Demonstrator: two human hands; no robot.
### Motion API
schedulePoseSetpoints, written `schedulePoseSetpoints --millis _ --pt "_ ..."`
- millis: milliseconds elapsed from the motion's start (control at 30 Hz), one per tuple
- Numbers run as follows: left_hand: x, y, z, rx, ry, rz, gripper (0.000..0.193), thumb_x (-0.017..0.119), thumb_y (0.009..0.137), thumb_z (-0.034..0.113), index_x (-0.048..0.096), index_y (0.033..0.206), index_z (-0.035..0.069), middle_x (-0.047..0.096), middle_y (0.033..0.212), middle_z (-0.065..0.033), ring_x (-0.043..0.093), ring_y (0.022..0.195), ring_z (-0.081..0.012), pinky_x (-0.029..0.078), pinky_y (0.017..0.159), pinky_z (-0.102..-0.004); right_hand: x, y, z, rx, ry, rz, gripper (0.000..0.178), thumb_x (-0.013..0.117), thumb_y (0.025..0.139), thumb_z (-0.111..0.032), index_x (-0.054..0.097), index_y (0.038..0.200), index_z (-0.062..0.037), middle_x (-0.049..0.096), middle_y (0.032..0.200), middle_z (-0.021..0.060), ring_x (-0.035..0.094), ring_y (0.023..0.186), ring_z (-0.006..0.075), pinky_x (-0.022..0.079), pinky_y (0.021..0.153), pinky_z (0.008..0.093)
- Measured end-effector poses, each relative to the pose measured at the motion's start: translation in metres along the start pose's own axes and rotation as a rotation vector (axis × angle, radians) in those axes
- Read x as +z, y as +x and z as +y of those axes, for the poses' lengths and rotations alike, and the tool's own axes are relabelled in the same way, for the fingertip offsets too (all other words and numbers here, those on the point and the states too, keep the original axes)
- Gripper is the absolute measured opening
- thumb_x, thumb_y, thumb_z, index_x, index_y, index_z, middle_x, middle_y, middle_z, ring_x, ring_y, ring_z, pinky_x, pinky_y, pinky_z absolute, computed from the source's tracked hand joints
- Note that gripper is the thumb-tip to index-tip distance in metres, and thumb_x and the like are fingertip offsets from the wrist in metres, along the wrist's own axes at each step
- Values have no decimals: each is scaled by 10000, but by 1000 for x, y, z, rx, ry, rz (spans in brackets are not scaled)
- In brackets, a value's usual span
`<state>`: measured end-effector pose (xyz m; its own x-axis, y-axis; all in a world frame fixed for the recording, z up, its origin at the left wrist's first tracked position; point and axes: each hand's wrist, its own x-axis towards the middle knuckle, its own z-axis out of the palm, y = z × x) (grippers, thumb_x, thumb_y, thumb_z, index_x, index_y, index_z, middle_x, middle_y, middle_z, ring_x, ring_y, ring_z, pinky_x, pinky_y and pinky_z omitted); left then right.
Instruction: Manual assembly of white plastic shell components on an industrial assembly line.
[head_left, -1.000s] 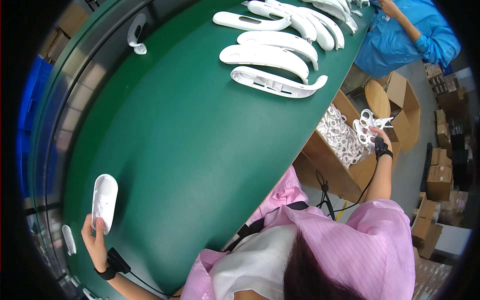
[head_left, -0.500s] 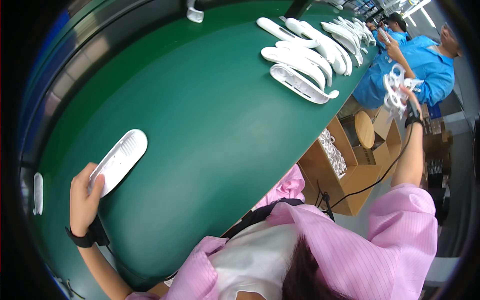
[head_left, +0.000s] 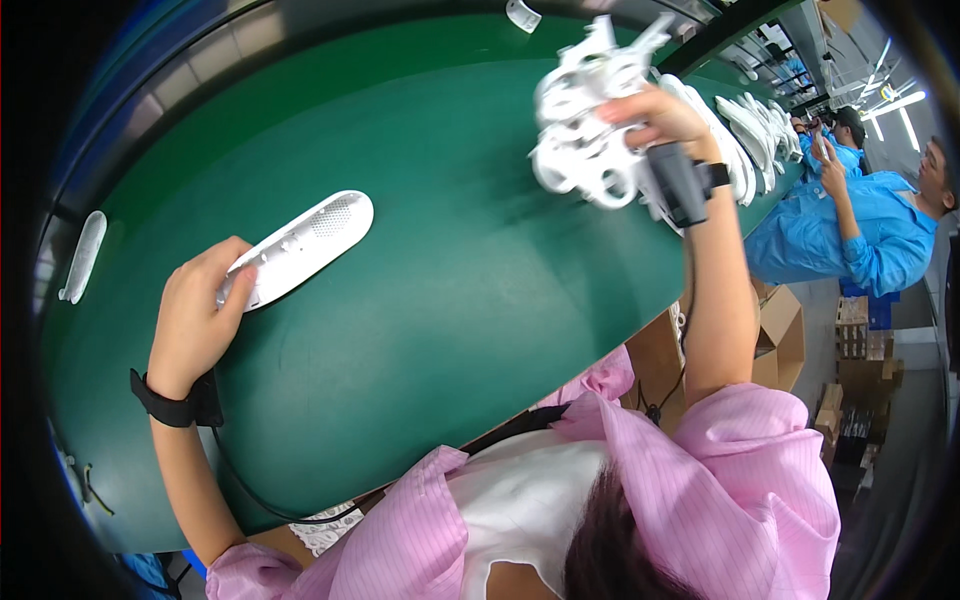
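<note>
My left hand grips the near end of a long white plastic shell, thumb on its inner face. The shell has rounded ends and a patch of small holes at its far end. Over the far right of the green table, my right hand is closed on a bunch of white plastic ring parts, slightly blurred and held above the surface. Behind that hand lies a row of curved white shells, partly hidden by it. Black straps with cables circle both wrists.
Another white shell lies at the left edge, and a small white piece at the far edge. Co-workers in blue are at the right. Cardboard boxes stand below the table's right side; white parts show below its near edge.
My right hand has swung from beyond the table's right side to over the table, carrying the bunch of ring parts. The view has shifted; my left hand still holds the shell.
</note>
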<state>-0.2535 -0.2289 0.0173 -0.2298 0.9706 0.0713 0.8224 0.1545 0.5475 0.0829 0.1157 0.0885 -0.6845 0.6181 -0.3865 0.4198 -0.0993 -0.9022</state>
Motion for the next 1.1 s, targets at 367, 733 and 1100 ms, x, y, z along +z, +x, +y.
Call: schedulePoseSetpoints --millis 367,733,1100 --pt "-7 2 8 -55 28 -46 138 568 908 107 581 912 -30 558 773 -199 552 689 -392 437 640 -411 109 36 22 -266 -627 72 768 896 641 -272 588 1261 61 594 1237 191 626 1062 269 505 921 329" --pt "-6 5 8 -161 10 -37 187 572 935 150 571 897 -33 514 692 -137 482 610 -245 392 599 -352 106 6 41 -492 -780 293 996 814 739 -577 429 1362 99 439 1379 284 670 931 381 548 863 415" --pt "-1 4 8 -213 4 -25 161 565 932 131 570 925 -30 522 730 -79 479 686 -154 396 633 -299 72 -14 31 -622 -758 501 142 678 887 -180 672 941 -49 631 853 127 634 749 355 517 672 423"
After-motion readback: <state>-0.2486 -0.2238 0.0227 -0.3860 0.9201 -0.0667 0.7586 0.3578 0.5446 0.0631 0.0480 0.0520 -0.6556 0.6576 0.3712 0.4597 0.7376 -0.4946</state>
